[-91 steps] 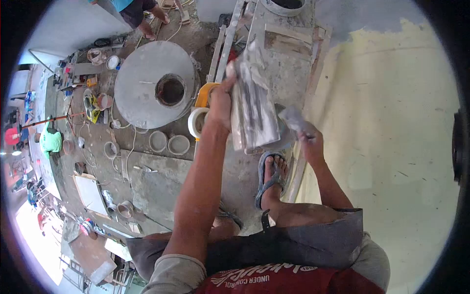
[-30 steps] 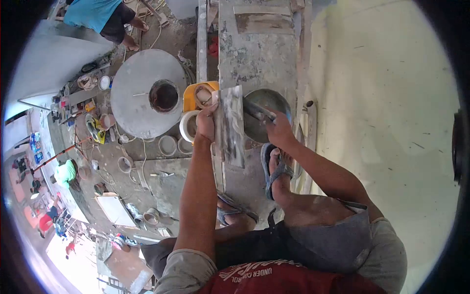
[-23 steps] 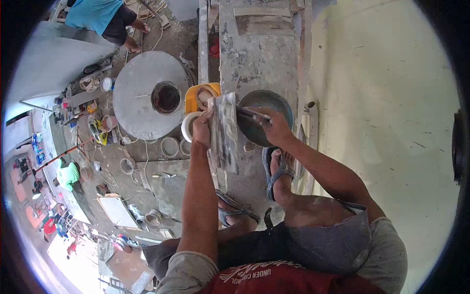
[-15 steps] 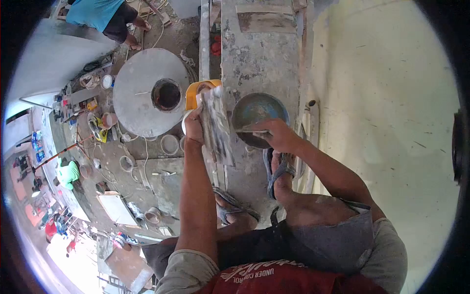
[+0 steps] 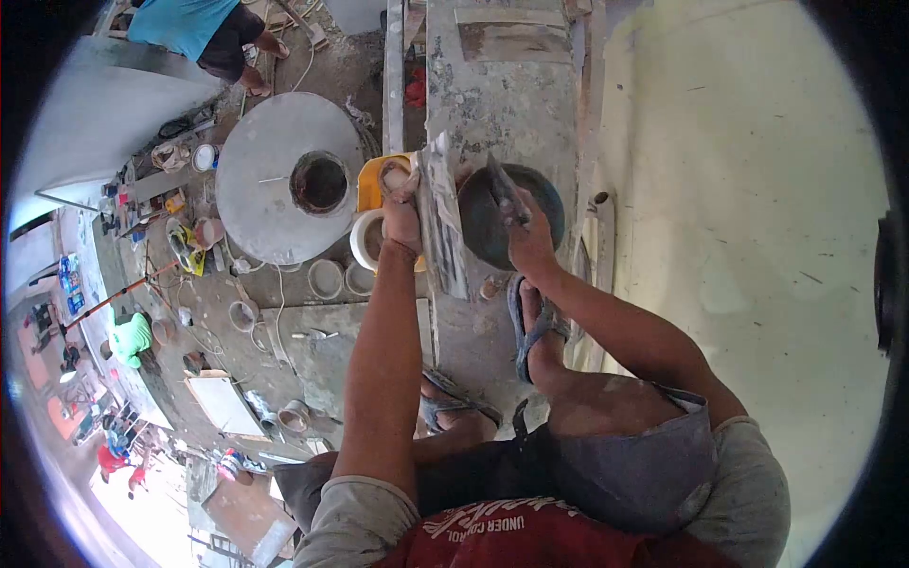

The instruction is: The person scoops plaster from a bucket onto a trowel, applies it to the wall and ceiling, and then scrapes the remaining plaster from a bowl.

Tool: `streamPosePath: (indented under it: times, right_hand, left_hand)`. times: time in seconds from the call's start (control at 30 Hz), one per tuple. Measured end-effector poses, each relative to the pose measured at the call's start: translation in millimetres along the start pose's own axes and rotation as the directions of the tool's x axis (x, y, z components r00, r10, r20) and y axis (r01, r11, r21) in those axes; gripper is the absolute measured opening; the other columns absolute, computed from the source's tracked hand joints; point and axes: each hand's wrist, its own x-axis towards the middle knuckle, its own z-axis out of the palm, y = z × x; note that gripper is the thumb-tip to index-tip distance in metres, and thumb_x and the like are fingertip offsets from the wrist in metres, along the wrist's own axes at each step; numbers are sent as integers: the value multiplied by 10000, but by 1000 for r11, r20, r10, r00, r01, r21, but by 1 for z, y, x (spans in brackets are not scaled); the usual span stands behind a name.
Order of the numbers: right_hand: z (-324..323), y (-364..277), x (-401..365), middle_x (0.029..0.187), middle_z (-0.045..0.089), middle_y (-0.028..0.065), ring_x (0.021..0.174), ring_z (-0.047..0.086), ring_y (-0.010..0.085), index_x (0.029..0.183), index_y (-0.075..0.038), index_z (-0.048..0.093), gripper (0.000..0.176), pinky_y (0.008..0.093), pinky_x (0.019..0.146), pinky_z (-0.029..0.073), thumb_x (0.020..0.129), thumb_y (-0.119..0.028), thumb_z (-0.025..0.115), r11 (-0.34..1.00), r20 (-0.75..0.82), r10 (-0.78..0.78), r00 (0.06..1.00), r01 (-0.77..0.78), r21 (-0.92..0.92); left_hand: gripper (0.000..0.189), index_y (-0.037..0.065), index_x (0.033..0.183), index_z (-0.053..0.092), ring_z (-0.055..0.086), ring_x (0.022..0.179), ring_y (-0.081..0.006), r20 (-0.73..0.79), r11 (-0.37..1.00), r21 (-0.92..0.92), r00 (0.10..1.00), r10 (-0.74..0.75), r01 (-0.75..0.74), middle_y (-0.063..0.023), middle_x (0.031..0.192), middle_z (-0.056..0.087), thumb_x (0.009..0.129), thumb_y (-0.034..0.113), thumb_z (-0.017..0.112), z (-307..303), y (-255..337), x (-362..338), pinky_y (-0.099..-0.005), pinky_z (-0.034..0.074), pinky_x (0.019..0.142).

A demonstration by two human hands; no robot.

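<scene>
My left hand (image 5: pixel 402 222) is closed on the back of a plastering trowel (image 5: pixel 441 227), a long flat plate streaked grey and white. The plate now stands almost edge-on to me, left of a round dark bowl (image 5: pixel 481 227). My right hand (image 5: pixel 530 241) grips a small pointed trowel (image 5: pixel 500 182) over the bowl, its dark blade directed away from me. That hand and blade hide part of the bowl's inside. The bowl rests on a stained plank (image 5: pixel 502 114) in front of my feet.
Beside my left hand are a yellow container (image 5: pixel 371 185) and a white bucket (image 5: pixel 365 241). A large grey disc (image 5: pixel 265 189) with a dark hole lies further left. A pale wall (image 5: pixel 739 237) runs along the right. Another person (image 5: pixel 185 28) is at the upper left.
The plastering trowel has turned more edge-on, and my left hand has shifted slightly right. The small trowel in my right hand has swung from pointing left to pointing away from me.
</scene>
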Motion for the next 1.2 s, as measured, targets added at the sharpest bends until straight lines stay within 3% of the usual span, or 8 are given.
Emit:
streamPosePath:
  times: [0.33,0.4,0.87,0.93,1.0,1.03,1.1,1.2]
  right_hand:
    - [-7,5,-7,1215,543,215,1154,504,238,1284,8,479,423,331,996,364,868,-29,545,977,264,-39,964,91,-190]
    - [-10,-19,-12,1165,575,223,1127,526,235,1274,17,485,422,328,987,377,858,-18,546,982,380,189,906,-168,-86]
    - [0,18,-2,1249,538,171,1157,500,249,1323,-51,457,447,337,990,370,888,-77,553,1000,209,1,978,-5,18]
    - [-3,25,-2,1275,524,186,1207,481,309,1324,-89,465,454,374,1023,350,881,-104,563,994,300,-84,950,58,94]
    - [-15,19,1,1276,522,186,1195,486,333,1308,-93,479,467,389,1018,364,851,-53,567,987,618,-83,782,151,-59]
    - [-20,12,4,1276,522,186,1195,486,333,1308,-93,479,467,389,1018,364,851,-53,567,987,619,-78,781,149,-63]
    - [-29,-5,13,1285,515,187,1173,497,346,1273,-86,517,457,394,1008,374,823,-23,564,966,755,-23,655,208,-151]
    - [-32,-9,25,1256,546,168,1150,515,339,1233,-86,557,439,382,1007,374,800,-9,552,947,836,56,546,237,-218]
  left_hand:
    - [526,-18,1306,426,560,1119,-328,254,995,-97,967,30,-6,-237,1255,534,876,282,460,13,8,-11,-392,421,994]
    - [525,-18,1315,419,557,1123,-327,181,998,-62,984,3,8,-239,1260,529,883,280,441,13,10,-9,-391,418,998]
    - [520,-28,1290,460,521,1163,-338,141,970,-242,990,5,29,-200,1243,548,853,254,459,-20,-15,-8,-421,352,1057]
    - [509,-29,1289,457,537,1143,-340,140,972,-233,990,5,28,-203,1223,562,861,246,456,-45,-27,12,-418,376,1043]
    - [475,-29,1263,485,577,1085,-319,680,846,-417,732,47,332,-185,1178,592,869,237,458,-64,-34,25,-404,417,1007]
    - [475,-29,1263,485,577,1085,-319,680,844,-421,732,49,334,-185,1178,592,869,237,458,-44,-29,12,-404,417,1007]
    - [444,-26,1222,526,608,1017,-281,93,998,50,995,25,-30,-155,1131,615,868,238,473,16,-7,-27,-390,452,960]
    - [450,-35,1222,520,605,1025,-295,236,977,-206,972,0,50,-171,1138,610,876,244,454,-25,-25,-4,-392,451,959]
